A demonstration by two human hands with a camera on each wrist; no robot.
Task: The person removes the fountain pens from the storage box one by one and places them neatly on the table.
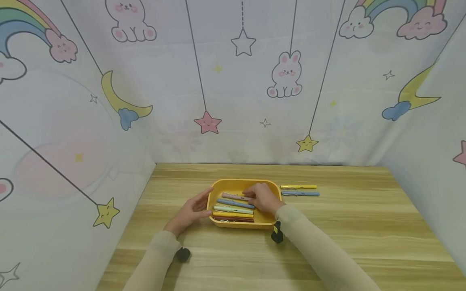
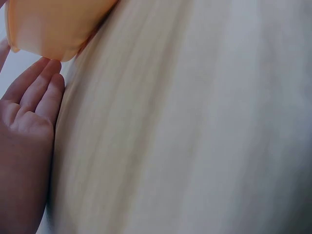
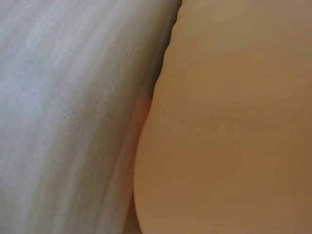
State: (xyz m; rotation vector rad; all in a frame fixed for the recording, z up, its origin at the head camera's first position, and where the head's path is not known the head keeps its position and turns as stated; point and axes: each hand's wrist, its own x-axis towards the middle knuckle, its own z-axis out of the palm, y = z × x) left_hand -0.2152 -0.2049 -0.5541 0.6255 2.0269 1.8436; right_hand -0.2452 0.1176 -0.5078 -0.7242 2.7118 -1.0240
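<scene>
A shallow yellow plastic tray (image 1: pixel 271 190) is set near the middle of a pale wooden table (image 1: pixel 364 226). Coloured pens are laid side by side in it, among them a pink pen (image 1: pixel 233 197) and a blue pen (image 1: pixel 234 203). The tray's left wall is touched by the left hand (image 1: pixel 191 210), fingers straight. The pink pen is covered by the right hand (image 1: pixel 263 198); whether it is gripped cannot be told. A yellow pen (image 1: pixel 298 187) and a grey-blue pen (image 1: pixel 300 194) are laid just beside the tray.

R hand (image 1: pixel 263 198) fingertips hidden among pens; yellow tray (image 3: pixel 229 126) blurred, cut off in wrist views
</scene>
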